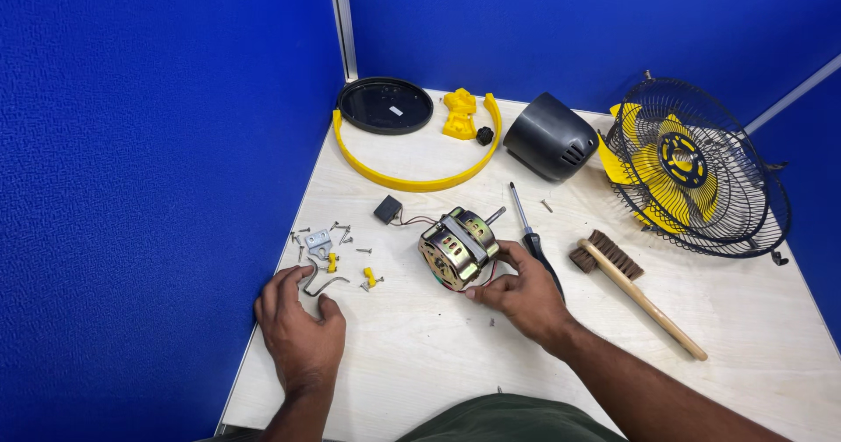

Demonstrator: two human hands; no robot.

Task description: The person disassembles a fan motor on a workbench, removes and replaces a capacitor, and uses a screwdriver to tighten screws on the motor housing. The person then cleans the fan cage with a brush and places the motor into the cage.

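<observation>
My right hand [523, 297] grips a small metal fan motor [456, 247] lying on the pale wooden table [420, 354]; its shaft points to the upper right and red wires run to a small black capacitor [388, 209]. My left hand [298, 324] rests flat on the table, fingers spread, fingertips touching a bent metal wire clip [321, 282]. Just beyond it lie several loose screws [343, 233], a small metal bracket [319, 241] and little yellow plastic pieces [370, 276].
A black-handled screwdriver [531, 234] lies right of the motor. A wooden-handled brush [632, 288] lies further right. At the back sit a yellow ring [412, 179], black round disc [385, 106], yellow bracket [459, 114], dark motor cover [548, 135] and wire fan cage with yellow blades [692, 166]. Blue partition walls enclose the table.
</observation>
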